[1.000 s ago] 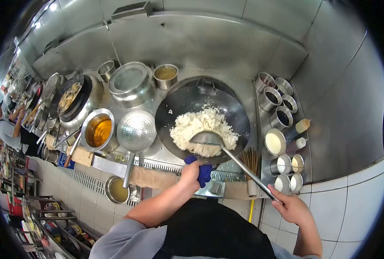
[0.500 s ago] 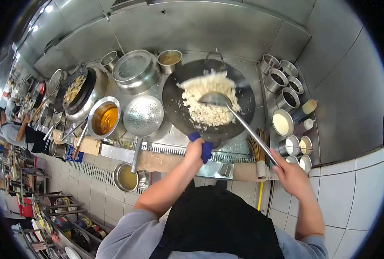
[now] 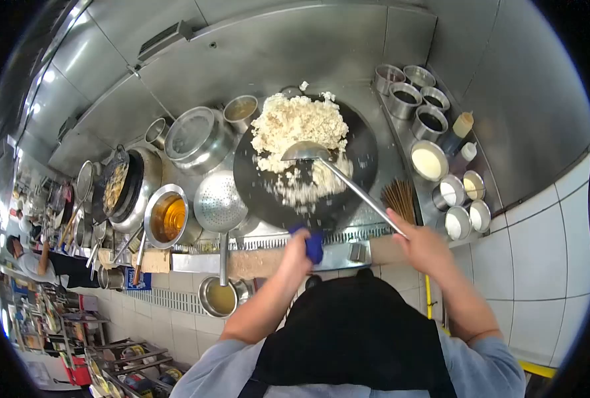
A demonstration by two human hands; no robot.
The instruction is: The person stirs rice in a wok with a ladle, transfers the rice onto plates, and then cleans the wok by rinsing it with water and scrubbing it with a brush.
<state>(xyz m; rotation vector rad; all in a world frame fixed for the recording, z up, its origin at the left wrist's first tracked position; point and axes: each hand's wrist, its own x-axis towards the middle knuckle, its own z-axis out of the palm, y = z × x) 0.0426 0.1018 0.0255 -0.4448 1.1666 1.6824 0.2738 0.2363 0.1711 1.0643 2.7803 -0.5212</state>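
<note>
My left hand (image 3: pixel 297 254) is closed around a folded blue cloth (image 3: pixel 314 247) at the near rim of a dark wok (image 3: pixel 255 192); any handle under the cloth is hidden. In my right hand (image 3: pixel 420 249) is the long metal handle of a ladle (image 3: pixel 306 151), which slants up to the left, its bowl over the middle of the wok. Pale fried rice (image 3: pixel 299 123) is heaped in the air and against the wok's far side. Loose grains, blurred by motion, scatter beneath the ladle bowl.
A perforated strainer (image 3: pixel 221 200) and a steel pot of amber oil (image 3: pixel 173 219) stand left of the wok. Seasoning tins (image 3: pixel 429 161), squeeze bottles (image 3: pixel 464 156) and a bamboo brush (image 3: pixel 399 199) are to the right. Another person (image 3: pixel 39 262) stands far left.
The rice has risen into a bigger heap toward the wok's far side, with grains flying. My right hand and the ladle sit further left in view, and the camera view has shifted.
</note>
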